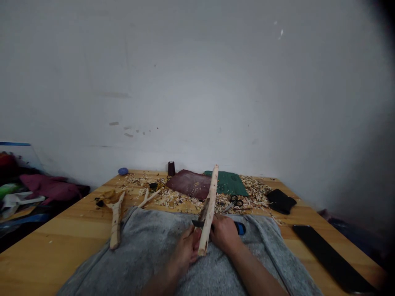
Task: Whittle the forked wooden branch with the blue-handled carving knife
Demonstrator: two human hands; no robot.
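A peeled wooden branch (211, 201) slants upward over the grey cloth (151, 242), with a darker, bark-covered part beside it. My left hand (187, 247) is closed around its lower part. My right hand (226, 233) grips a knife with a blue and black handle (240, 228). The dark blade (197, 223) passes behind the pale wood and its tip shows on the left, close to my left fingers. Whether the edge touches the wood is hidden. A pale forked piece of wood (115, 226) lies left of the cloth.
Wood shavings (256, 191) cover the table's back. Among them lie a maroon sheet (188, 183), a green sheet (231, 183), scissors (233, 202) and a smaller forked stick (149, 198). A black pouch-like thing (281, 200) and a long black slab (330, 255) are at right.
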